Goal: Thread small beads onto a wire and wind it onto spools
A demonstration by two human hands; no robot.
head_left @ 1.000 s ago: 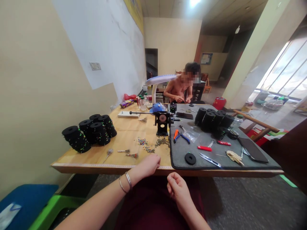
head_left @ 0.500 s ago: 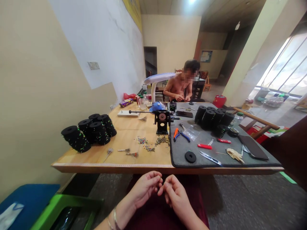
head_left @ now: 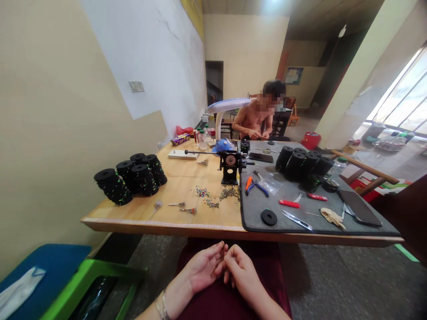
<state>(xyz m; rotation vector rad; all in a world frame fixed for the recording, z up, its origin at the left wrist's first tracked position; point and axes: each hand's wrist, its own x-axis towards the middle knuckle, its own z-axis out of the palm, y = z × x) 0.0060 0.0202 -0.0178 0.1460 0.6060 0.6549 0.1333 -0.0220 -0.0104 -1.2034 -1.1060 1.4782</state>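
Observation:
Over my lap, just below the table's front edge, my left hand (head_left: pixel 207 266) is turned palm up, its thumb and fingertip pinched on something too small to make out. Close against it, my right hand (head_left: pixel 240 267) has its fingers curled and pinched; what they hold is hidden. Nearest on the table lie small coloured beads (head_left: pixel 202 192) and a heap of small dark metal pieces (head_left: pixel 229 193). A black foam spool (head_left: pixel 268 217) and thread snips (head_left: pixel 296 220) rest on the grey mat (head_left: pixel 253 222).
Black foam spools (head_left: pixel 113 186) stand at left, more spools (head_left: pixel 296 161) at right. A black hand-crank device (head_left: pixel 230 166) stands mid-table, with pliers (head_left: pixel 256 187), a red-handled tool (head_left: pixel 288 204) and a phone (head_left: pixel 260 157) nearby. Opposite, a person (head_left: pixel 255 118) works with both hands beside a lamp (head_left: pixel 228 106).
My hands have come closer together, and my left palm has turned further up. The whole view has shifted slightly, with the table appearing further right.

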